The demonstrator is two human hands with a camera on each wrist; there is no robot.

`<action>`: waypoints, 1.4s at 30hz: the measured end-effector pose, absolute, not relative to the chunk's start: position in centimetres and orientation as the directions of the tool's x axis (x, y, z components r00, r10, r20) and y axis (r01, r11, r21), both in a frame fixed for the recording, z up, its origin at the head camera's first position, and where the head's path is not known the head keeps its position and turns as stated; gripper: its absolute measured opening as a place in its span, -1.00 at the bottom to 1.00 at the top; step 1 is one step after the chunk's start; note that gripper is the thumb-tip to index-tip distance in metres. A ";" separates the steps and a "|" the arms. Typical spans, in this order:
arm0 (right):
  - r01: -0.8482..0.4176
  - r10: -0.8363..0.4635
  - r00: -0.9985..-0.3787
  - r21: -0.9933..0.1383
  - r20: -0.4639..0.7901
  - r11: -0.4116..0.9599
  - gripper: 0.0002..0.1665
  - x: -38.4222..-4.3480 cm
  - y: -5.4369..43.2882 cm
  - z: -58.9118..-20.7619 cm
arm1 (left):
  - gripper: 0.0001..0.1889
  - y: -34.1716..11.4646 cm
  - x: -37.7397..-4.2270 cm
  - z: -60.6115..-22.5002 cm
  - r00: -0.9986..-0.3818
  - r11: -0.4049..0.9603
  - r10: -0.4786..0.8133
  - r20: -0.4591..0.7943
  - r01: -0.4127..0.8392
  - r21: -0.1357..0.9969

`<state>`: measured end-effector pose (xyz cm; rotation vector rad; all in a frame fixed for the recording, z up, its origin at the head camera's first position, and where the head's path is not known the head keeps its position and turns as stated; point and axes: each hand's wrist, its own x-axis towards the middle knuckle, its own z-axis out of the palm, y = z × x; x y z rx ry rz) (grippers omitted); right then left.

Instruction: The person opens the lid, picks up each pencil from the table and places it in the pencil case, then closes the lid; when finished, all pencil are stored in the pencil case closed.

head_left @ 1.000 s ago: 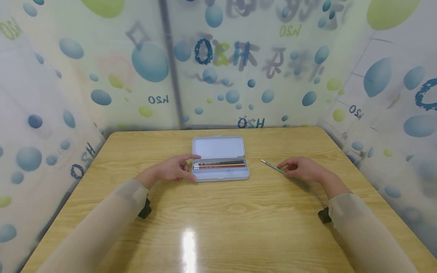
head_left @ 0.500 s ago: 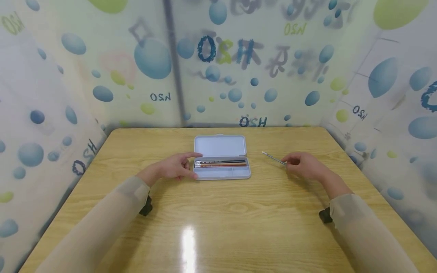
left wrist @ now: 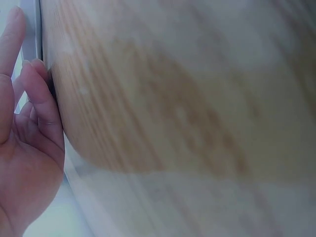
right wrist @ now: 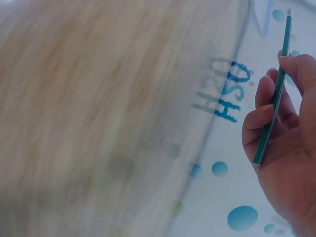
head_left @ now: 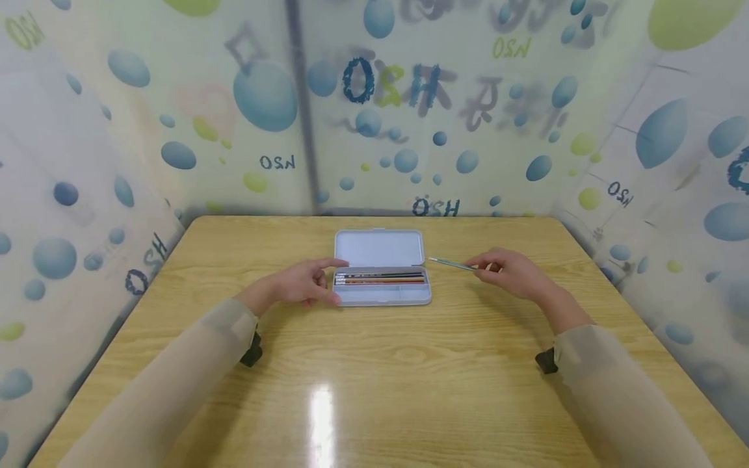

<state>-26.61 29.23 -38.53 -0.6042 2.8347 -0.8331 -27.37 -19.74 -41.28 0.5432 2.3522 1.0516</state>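
An open white pencil case lies on the table, its lid folded back. Several pencils, dark and reddish, lie side by side in its rear compartment, white tips to the left. My left hand grips the case's left end, thumb at the front corner and index finger at the back near the hinge. To the right of the case, my right hand pinches a green pencil between thumb and fingers. The pencil's pale tip points left at the case; its other end lies along the palm in the right wrist view.
The case sits toward the back of the wooden table. A printed curtain with blue and green spots hangs behind the table and along both sides. A bright light reflection shows on the tabletop at the front.
My right hand has lifted the green pencil off the table, swung it closer to level and brought it left toward the case. The left hand keeps its hold on the case.
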 end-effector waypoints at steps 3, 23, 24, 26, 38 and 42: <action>-0.353 -0.428 -0.904 -0.557 -0.004 0.752 -0.65 -26.8 28.4 -38.4 | -0.03 -19.7 -27.4 -41.2 -0.794 0.620 0.540 -0.280 0.150 0.770; -0.403 -0.495 -0.869 -0.577 -0.002 0.711 -0.72 -28.7 20.7 -38.3 | -0.04 -19.8 -27.6 -41.3 -0.797 0.631 0.531 -0.289 0.144 0.762; -0.406 -0.499 -0.867 -0.573 -0.007 0.712 -0.72 -28.8 20.2 -38.4 | -0.04 -19.8 -27.6 -41.3 -0.797 0.631 0.530 -0.289 0.144 0.762; -0.400 -0.502 -0.865 -0.575 -0.020 0.713 -0.72 -29.1 19.3 -38.5 | -0.04 -19.8 -27.7 -41.3 -0.796 0.629 0.533 -0.287 0.146 0.763; -0.434 -0.550 -0.835 -0.576 -0.032 0.693 -0.77 -30.1 14.8 -39.2 | -0.05 -19.8 -27.8 -41.6 -0.795 0.631 0.538 -0.281 0.159 0.759; -0.437 -0.558 -0.829 -0.581 -0.035 0.687 -0.78 -30.4 13.7 -39.6 | -0.06 -19.9 -27.9 -41.8 -0.798 0.634 0.535 -0.277 0.162 0.757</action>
